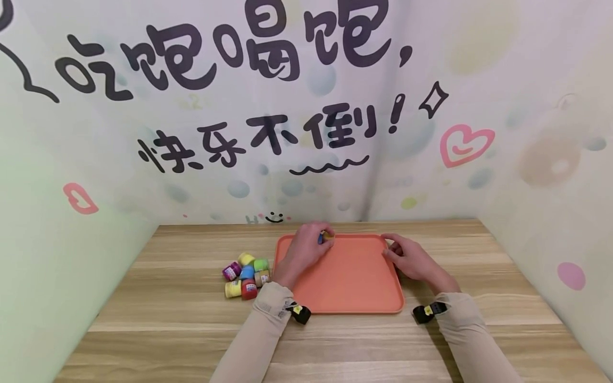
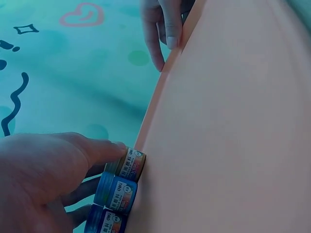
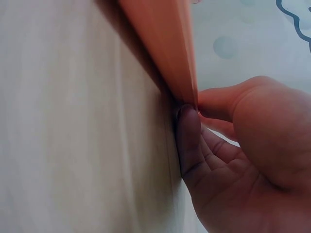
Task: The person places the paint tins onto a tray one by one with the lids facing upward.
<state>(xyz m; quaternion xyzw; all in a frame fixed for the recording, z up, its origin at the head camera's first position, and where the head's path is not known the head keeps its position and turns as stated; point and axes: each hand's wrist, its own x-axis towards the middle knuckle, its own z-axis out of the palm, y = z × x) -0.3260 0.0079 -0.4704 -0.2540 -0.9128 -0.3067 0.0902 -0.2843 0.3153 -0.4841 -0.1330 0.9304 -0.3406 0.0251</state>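
We find three jars (image 2: 119,194) lined up at the far edge of the tray (image 1: 349,276). The left hand (image 1: 308,244) has its fingers curled round the row; the right hand (image 1: 413,259) pinches the tray's far right corner. We judge that an uneven squeeze could buckle the row, and that raising the corner could slide or topple the jars.

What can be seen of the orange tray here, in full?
The tray is coral-orange, rectangular with rounded corners and a low raised rim, plain and smooth, apparently plastic. It lies on the wood-grain table. The right hand pinches its rim near the far right corner; the left hand reaches over it, holding jars at its far edge.
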